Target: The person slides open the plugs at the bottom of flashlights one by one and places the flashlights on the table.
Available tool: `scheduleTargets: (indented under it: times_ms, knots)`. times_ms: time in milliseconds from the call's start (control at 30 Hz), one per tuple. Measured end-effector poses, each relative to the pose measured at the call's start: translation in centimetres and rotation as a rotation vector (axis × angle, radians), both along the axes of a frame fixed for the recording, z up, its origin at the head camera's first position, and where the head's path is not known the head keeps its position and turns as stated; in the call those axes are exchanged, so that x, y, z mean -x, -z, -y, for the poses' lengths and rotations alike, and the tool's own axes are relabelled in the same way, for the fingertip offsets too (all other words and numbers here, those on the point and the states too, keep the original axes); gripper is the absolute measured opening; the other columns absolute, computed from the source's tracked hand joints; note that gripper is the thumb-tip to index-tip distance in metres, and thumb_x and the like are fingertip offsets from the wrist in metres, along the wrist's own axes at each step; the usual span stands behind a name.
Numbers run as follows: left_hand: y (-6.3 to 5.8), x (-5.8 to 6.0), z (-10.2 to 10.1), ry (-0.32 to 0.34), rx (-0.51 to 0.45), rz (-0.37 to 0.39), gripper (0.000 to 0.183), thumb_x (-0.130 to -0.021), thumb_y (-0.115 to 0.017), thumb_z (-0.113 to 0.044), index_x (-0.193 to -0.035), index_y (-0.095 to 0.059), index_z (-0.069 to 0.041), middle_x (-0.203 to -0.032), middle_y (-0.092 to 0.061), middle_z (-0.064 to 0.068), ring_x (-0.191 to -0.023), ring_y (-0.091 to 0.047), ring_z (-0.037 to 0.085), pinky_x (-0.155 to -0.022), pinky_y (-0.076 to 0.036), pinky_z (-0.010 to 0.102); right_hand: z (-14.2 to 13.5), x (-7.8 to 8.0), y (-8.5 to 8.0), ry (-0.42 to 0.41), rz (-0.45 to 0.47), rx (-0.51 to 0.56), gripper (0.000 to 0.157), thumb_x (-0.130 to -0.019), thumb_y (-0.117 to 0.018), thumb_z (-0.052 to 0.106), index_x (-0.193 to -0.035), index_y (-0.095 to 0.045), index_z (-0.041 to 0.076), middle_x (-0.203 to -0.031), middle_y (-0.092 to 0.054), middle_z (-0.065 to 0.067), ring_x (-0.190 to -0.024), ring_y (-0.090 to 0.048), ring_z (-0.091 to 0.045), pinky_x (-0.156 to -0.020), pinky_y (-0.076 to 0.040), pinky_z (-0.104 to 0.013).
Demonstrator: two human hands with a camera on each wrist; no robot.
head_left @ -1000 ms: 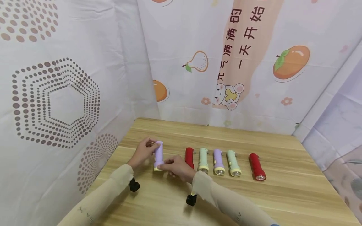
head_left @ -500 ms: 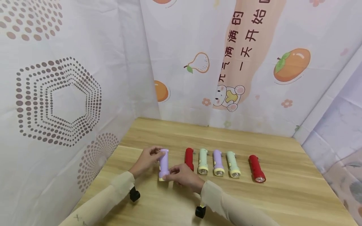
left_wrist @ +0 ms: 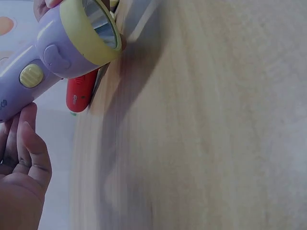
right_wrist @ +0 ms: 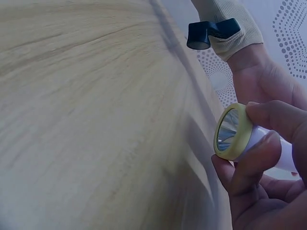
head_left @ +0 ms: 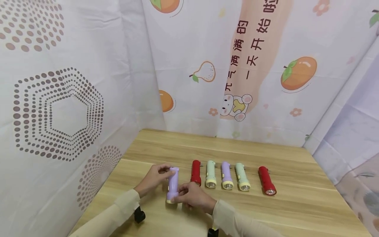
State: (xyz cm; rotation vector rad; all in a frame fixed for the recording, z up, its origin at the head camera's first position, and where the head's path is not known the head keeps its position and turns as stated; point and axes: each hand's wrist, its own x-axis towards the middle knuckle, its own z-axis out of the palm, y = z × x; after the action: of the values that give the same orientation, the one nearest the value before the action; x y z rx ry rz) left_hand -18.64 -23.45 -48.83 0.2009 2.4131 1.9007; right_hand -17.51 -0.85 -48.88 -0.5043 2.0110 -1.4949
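A lavender flashlight (head_left: pixel 173 182) with a yellow lens ring is held between both hands near the table's left side. My left hand (head_left: pixel 154 179) pinches its tail end, and my right hand (head_left: pixel 193 197) grips the head by the lens ring. In the left wrist view the yellow switch (left_wrist: pixel 31 75) on the barrel faces the camera. The right wrist view shows the clear lens (right_wrist: pixel 228 130) and the right fingers curled round the ring. The head's lens end points toward the near side, close over the wood.
Right of the hands, a row of flashlights lies on the wooden table (head_left: pixel 266 210): a red one (head_left: pixel 195 172), a mint one (head_left: pixel 211 172), a lavender one (head_left: pixel 226 174) and another mint one (head_left: pixel 242 176). A second red flashlight (head_left: pixel 266 180) lies farther right. Printed curtains (head_left: pixel 183 121) border the table.
Both hands have carried the lavender flashlight nearer to the person and slightly right, keeping the same grip. The row of flashlights has stayed put; the head view has tilted slightly.
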Motion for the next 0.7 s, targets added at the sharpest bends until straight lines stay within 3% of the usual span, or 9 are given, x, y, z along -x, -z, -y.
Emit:
scheduleTargets:
  times_ms: [433, 700]
  knots:
    - [0.20, -0.88, 0.32, 0.041, -0.010, 0.006, 0.036, -0.095, -0.076, -0.028, -0.121, -0.068, -0.004, -0.114, -0.070, 0.009, -0.102, -0.065, 0.023, -0.088, -0.055, 0.034, 0.18, -0.62, 0.73, 0.004, -0.003, 0.007, 0.029, -0.080, -0.090, 0.020, -0.102, -0.073, 0.009, -0.087, -0.072, -0.005, -0.053, -0.052, -0.010, -0.045, -0.042, -0.021]
    - [0.07, -0.95, 0.64, 0.070, -0.032, -0.051, 0.031, -0.094, -0.077, -0.020, -0.118, -0.069, -0.002, -0.111, -0.068, 0.011, -0.094, -0.060, 0.022, -0.080, -0.051, 0.027, 0.08, -0.37, 0.62, -0.005, -0.050, -0.001, 0.033, -0.079, -0.090, 0.018, -0.106, -0.073, 0.008, -0.093, -0.072, -0.003, -0.069, -0.060, -0.014, -0.053, -0.047, -0.026]
